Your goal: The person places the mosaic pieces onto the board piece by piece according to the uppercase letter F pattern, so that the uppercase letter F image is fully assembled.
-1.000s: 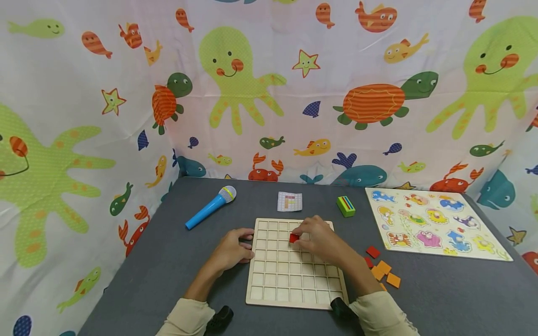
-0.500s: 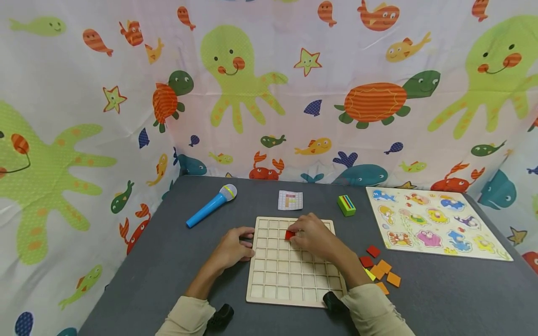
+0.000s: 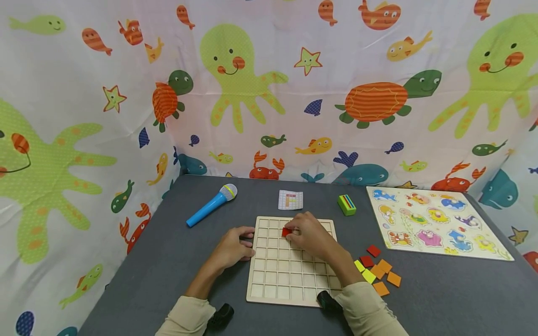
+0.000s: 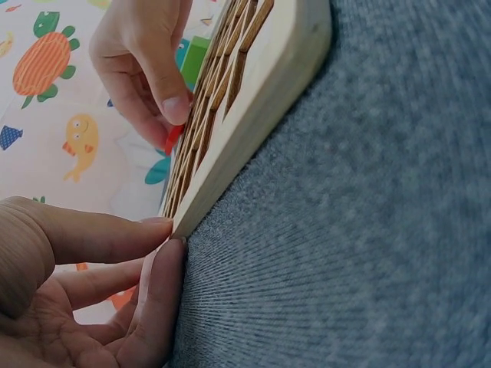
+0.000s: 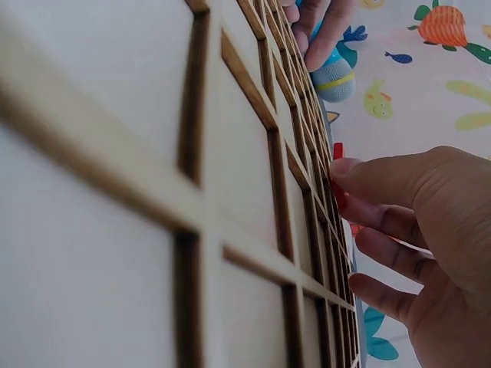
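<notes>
A pale wooden grid board [image 3: 283, 280] with raised ridges lies on the dark table. My left hand [image 3: 232, 248] holds its left edge, thumb and fingertips meeting the rim in the left wrist view. My right hand [image 3: 313, 238] pinches a small red square tile [image 3: 286, 232] over an upper cell of the grid. The right wrist view shows that red tile [image 5: 338, 180] upright between thumb and finger, close to the ridges; whether it touches them I cannot tell. Right of the board lie loose red tiles [image 3: 373, 251], orange tiles [image 3: 393, 279] and yellow tiles [image 3: 368, 276].
Behind the board lies a small printed grid card [image 3: 290, 200], with a blue toy microphone [image 3: 211, 205] to its left and a green striped block [image 3: 346, 205] to its right. A sea-animal puzzle board [image 3: 437, 224] occupies the right side. A patterned curtain [image 3: 269, 93] encloses the table.
My right hand has carried the red tile leftward and slightly away across the grid. The yellow tiles have come into sight beside its forearm. My left hand stays at the board's edge.
</notes>
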